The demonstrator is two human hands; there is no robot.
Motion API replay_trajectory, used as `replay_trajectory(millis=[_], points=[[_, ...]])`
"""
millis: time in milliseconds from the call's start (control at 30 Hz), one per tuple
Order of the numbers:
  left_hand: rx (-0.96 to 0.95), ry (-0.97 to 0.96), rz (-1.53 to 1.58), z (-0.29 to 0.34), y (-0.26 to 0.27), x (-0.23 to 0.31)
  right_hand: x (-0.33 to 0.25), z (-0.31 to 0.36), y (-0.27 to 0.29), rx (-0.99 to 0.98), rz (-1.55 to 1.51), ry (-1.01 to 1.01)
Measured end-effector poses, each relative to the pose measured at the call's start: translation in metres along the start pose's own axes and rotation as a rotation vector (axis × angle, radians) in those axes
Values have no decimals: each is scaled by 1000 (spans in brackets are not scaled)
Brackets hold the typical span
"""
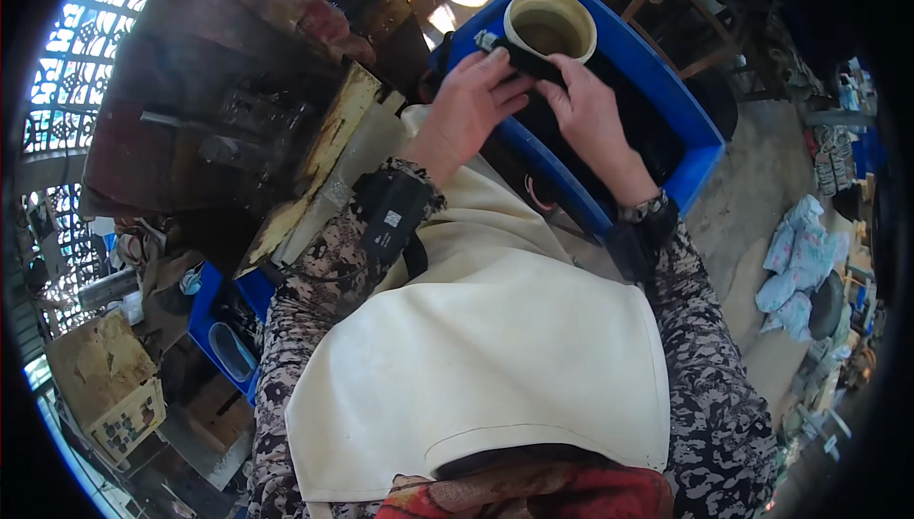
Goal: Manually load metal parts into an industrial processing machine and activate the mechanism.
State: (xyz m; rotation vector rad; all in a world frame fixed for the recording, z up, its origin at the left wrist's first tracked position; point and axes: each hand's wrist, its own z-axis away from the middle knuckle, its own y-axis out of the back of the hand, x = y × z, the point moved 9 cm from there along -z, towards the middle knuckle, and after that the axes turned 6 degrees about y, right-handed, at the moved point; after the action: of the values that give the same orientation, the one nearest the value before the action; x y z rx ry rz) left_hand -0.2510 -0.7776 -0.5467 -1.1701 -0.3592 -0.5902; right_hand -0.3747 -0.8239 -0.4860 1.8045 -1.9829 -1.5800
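A short dark bar-like piece [533, 64] with a silvery end is held up in front of me, over the blue tub. My right hand [592, 114] pinches its right end between thumb and fingers. Near the silvery end, my left hand [466, 109] holds it loosely, the thumb on top and the other fingers curled below. Exactly what kind of part it is cannot be made out. Just behind it, a round cream bucket [591, 29] with murky contents sits in the blue tub [702, 162].
A machine [219, 143] with a rusty, yellowed edge plate [328, 152] stands close on my left. A cream apron [486, 357] covers my lap. Lower left are another blue bin [203, 324] and a worn carton [100, 367]. Pale patterned bags [800, 257] lie on the floor at right.
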Motion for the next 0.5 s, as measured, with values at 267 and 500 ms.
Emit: replay_trajectory(millis=[267, 500], points=[[241, -342, -235, 77, 76, 92, 127, -74, -24, -451, 475, -199], [668, -644, -577, 193, 139, 138, 189, -61, -83, -842, 587, -401]])
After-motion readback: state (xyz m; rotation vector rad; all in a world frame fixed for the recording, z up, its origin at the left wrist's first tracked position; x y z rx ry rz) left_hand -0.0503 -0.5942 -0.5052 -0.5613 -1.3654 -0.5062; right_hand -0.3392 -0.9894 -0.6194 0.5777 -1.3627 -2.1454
